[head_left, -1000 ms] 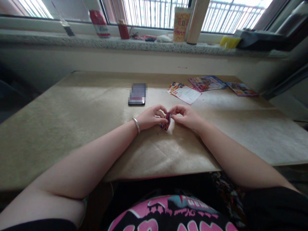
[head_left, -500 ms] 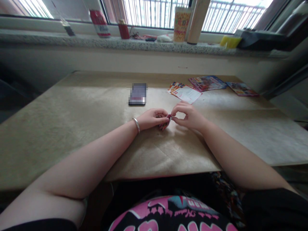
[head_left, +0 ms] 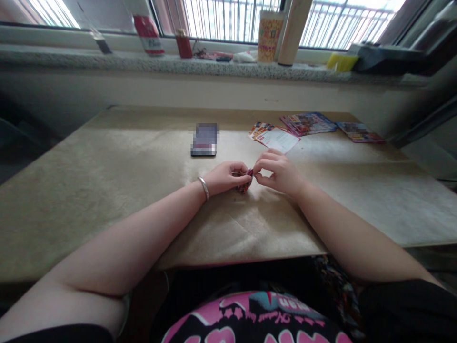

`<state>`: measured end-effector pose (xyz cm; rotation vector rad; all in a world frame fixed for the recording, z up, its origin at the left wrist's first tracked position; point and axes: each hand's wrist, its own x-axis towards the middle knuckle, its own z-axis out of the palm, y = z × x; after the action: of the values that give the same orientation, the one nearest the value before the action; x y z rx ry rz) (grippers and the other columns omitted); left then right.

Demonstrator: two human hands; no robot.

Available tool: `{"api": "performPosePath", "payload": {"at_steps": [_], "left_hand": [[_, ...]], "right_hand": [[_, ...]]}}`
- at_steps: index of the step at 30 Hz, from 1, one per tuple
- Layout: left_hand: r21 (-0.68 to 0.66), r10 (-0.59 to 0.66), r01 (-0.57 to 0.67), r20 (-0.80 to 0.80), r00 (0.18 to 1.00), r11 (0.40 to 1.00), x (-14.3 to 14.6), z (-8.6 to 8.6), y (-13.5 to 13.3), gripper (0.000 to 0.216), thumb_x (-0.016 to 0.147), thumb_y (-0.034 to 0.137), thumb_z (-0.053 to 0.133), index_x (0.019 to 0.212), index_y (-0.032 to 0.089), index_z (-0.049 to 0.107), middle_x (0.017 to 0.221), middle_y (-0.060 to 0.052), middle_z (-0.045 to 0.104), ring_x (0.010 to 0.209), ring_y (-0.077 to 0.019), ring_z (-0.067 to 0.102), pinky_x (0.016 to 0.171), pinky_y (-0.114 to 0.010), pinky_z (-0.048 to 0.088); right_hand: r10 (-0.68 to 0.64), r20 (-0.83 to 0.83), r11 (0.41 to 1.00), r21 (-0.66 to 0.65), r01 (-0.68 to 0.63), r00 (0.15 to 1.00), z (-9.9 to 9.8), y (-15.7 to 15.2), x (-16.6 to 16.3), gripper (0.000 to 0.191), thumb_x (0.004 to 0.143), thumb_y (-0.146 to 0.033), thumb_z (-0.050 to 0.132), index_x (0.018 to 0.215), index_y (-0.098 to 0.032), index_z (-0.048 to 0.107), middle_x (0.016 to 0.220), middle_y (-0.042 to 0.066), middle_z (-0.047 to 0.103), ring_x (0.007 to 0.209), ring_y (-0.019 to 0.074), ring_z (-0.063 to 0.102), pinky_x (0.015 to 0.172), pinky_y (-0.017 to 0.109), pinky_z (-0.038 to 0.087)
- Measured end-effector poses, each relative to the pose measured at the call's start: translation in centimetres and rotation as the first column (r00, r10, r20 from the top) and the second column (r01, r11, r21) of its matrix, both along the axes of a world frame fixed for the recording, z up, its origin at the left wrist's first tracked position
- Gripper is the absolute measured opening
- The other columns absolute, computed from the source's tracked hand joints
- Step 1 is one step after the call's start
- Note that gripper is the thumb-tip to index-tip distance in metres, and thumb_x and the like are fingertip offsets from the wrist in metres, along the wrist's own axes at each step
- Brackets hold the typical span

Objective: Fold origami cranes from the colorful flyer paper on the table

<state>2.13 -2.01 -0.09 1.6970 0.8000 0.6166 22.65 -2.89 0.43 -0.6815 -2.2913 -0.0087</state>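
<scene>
Above the middle of the table, my left hand [head_left: 232, 175], with a silver bangle at the wrist, is closed around a small folded piece of dark red and multicoloured printed paper [head_left: 244, 187]. The fingers cover much of it, so its full shape is hidden. On its right side, the thumb and forefinger of my right hand [head_left: 276, 172] pinch together at the paper's upper edge. Just beyond my right hand lie white cards with orange printed edges [head_left: 277, 139], overlapping one another.
A phone [head_left: 204, 140], its screen blurred out, lies on the table [head_left: 107, 181] past my left hand. Colourful printed cards [head_left: 309, 124] are piled at the back right, with another stack [head_left: 360, 132] beside them. A patterned cup [head_left: 270, 38] and a red-and-white can [head_left: 149, 35] stand on the windowsill.
The small paper has turned slightly between my fingers, and the pale edge that faced my right hand now shows less. Both hands stay in almost the same place.
</scene>
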Motion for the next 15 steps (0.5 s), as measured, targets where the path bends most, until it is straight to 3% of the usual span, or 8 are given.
{"api": "performPosePath", "payload": {"at_steps": [5,15], "left_hand": [[0.064,0.074,-0.073,-0.018,0.997,0.995,0.0,-0.11,-0.01,0.032,0.073,0.044,0.069,0.07,0.014,0.057,0.061,0.002,0.061,0.056,-0.0089,0.056,0.059,-0.022,0.045],[0.128,0.138,-0.133,-0.034,0.99,0.983,-0.15,-0.6,0.44,0.031,0.075,0.044,0.066,0.077,0.013,0.062,0.065,-0.001,0.063,0.056,-0.0091,0.055,0.055,-0.02,0.043]], "right_hand": [[-0.03,-0.002,1.0,0.008,0.03,1.0,-0.22,-0.09,-0.42,0.012,0.077,-0.011,0.06,0.076,-0.022,0.061,0.074,0.002,0.064,0.074,0.0178,0.054,0.07,0.032,0.045],[-0.034,0.003,0.999,-0.019,0.034,0.999,0.14,0.01,0.03,0.003,0.085,-0.025,0.063,0.083,-0.024,0.064,0.083,0.003,0.069,0.08,0.0191,0.058,0.078,0.036,0.047]]}}
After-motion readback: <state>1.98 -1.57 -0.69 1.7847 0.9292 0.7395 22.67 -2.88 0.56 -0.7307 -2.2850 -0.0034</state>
